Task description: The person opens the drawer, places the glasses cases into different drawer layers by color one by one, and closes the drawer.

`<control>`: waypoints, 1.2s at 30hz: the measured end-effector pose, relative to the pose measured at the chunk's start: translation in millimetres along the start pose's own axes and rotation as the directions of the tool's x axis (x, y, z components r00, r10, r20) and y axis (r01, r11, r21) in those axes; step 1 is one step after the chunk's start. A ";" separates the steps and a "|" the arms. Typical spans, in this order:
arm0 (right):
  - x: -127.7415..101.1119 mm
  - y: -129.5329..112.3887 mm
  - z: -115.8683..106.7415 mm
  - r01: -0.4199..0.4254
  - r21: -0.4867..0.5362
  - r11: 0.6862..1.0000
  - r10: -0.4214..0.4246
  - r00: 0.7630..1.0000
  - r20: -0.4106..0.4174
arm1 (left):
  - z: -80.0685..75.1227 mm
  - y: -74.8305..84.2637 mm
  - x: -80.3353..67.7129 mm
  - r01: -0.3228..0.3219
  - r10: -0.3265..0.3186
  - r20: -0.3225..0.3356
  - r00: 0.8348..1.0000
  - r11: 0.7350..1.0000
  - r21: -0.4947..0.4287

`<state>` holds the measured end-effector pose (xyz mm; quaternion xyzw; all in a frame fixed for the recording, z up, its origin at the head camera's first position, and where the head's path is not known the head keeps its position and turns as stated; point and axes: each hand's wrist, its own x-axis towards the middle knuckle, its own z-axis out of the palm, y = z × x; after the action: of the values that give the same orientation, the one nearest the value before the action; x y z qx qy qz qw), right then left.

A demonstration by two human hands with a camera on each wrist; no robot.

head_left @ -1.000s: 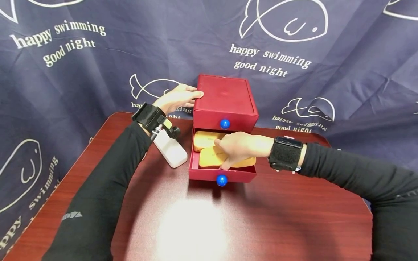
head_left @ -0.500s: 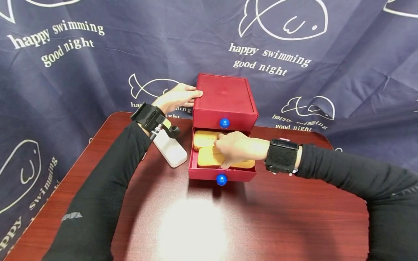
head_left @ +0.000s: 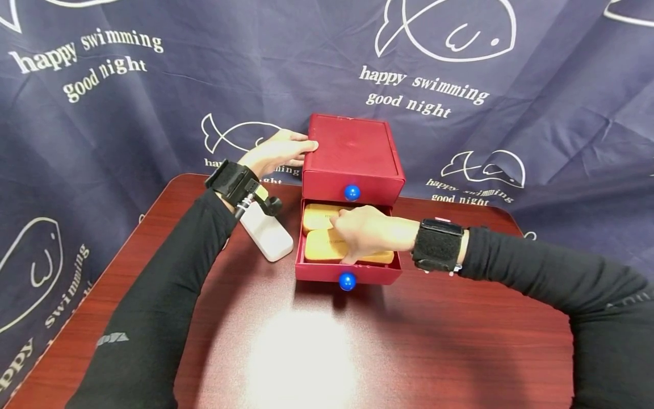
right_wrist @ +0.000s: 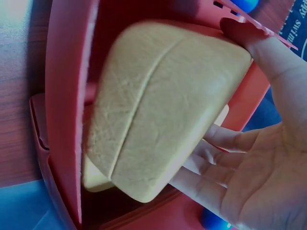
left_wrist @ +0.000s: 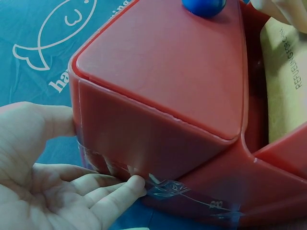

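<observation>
On the reddish-brown, wood-grained worktop (head_left: 460, 318), the red plastic lower drawer (head_left: 317, 273) stands pulled out, its round blue knob (head_left: 347, 282) facing me. Just behind the front wall, inside the drawer, is the yellow rounded-oblong case (head_left: 323, 245). My right grip (head_left: 365, 230) pinches it across its width, thumb at the near edge, fingers at the far one. It has just shifted slightly to my left, so it seems to sit more squarely between the side walls (whether it touches the drawer's floor, I cannot tell). Its long axis runs left to right along the drawer front, lettered face up. Behind it, a second yellow case (head_left: 315, 216) lies roughly parallel. Farther back, my left grip (head_left: 278, 152) rests, fingers extended, against the red plastic cabinet (head_left: 352, 147).
</observation>
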<state>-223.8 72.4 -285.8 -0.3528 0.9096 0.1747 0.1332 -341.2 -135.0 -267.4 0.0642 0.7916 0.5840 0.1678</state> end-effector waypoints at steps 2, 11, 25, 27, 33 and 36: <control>0.3 0.1 1.4 0.000 0.000 1.000 0.000 1.000 -0.013 | -0.1 0.1 0.0 -0.002 0.002 0.003 1.000 1.000 -0.002; -4.4 1.3 13.8 0.036 0.000 0.999 -0.036 0.988 -0.148 | -0.1 -0.9 1.6 0.004 -0.004 -0.014 1.000 1.000 -0.016; -7.0 9.5 27.8 0.143 0.079 0.986 -0.114 0.949 -0.293 | 0.6 -2.9 1.7 0.003 -0.003 -0.006 1.000 1.000 -0.016; -6.7 10.4 29.4 0.162 0.090 0.983 -0.126 0.940 -0.316 | 0.4 -2.8 1.6 0.005 -0.005 -0.002 1.000 1.000 -0.018; -1.0 12.3 34.5 0.255 0.181 0.950 -0.178 0.916 -0.359 | 0.5 -1.8 1.4 0.002 -0.002 0.007 1.000 1.000 -0.016; 1.6 12.5 34.0 0.286 0.202 0.937 -0.200 0.911 -0.361 | 0.4 -0.9 1.3 0.002 -0.002 0.005 1.000 1.000 -0.009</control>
<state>-229.5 94.1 -314.4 -0.4689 0.8820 -0.0219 0.0411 -342.2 -134.5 -268.6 0.0642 0.7887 0.5872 0.1706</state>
